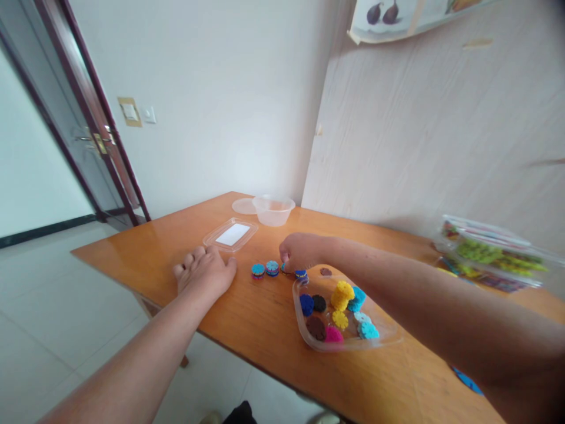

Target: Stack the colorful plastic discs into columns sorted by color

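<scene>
View from a head-worn camera, looking down at a person's two bare arms reaching over an orange-brown wooden table in a pale room. The left hand lies palm down on the tabletop, fingers loose, holding nothing. The right hand is curled downward, its fingertips pinched on a small teal disc stack that rests on the table and is mostly hidden by the fingers. This stack sits at the end of a short row, just beside two other teal-topped stacks placed between the two hands.

Just beside the right wrist is a clear plastic tray holding more toothed plastic discs in short stacks: a tall yellow stack, plus blue, black, brown, pink and turquoise ones. A blue stack sits at the tray's far rim.

The step in hand looks like lining up stacks on the table. A next move would call for letting go gently so the row stays upright.

Farther back are a rectangular clear lid and a clear bowl. Well apart, at the right, blurred containers hold colourful pieces
</scene>
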`<action>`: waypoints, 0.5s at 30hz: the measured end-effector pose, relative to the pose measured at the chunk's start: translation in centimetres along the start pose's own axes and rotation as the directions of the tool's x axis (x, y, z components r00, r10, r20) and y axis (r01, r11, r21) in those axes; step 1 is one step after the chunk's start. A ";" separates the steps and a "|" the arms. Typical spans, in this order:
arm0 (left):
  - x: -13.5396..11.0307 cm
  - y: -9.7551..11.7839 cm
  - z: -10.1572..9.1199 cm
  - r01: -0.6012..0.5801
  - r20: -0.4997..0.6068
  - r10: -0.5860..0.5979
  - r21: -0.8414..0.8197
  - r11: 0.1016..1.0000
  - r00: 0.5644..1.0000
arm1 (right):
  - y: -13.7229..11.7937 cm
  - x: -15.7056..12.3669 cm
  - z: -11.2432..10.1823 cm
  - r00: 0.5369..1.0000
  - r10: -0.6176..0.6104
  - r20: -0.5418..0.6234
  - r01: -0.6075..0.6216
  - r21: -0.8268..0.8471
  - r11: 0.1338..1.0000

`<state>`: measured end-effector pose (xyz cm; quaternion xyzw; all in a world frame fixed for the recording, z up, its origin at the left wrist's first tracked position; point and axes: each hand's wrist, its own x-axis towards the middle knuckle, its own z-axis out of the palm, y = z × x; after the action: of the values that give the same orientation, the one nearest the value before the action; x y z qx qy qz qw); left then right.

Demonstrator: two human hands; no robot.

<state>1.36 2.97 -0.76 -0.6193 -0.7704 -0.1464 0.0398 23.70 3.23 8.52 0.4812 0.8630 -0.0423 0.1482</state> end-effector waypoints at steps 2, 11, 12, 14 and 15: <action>0.0 0.0 0.1 0.002 0.000 -0.002 -0.001 1.000 1.000 | 0.2 -0.6 -0.3 1.000 0.015 -0.026 -0.015 0.012 1.000; 0.0 0.2 -0.3 0.005 0.019 -0.005 0.007 1.000 1.000 | 3.4 -10.3 0.0 0.963 0.102 -0.249 -0.060 0.170 0.984; 0.1 0.2 -0.3 0.006 0.023 -0.006 0.010 1.000 1.000 | 3.6 -11.5 0.3 0.962 0.110 -0.250 -0.069 0.169 0.983; 0.2 0.1 -0.3 0.010 0.025 -0.010 0.013 1.000 1.000 | 3.9 -13.6 1.2 0.959 0.138 -0.247 -0.099 0.166 0.981; 0.3 0.1 -0.2 0.013 0.024 -0.013 0.013 1.000 1.000 | 3.9 -14.4 1.6 0.959 0.147 -0.244 -0.109 0.163 0.981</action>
<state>1.35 3.20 -0.48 -0.6159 -0.7757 -0.1339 0.0335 34.46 -6.78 11.48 0.5473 0.8362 -0.0343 0.0023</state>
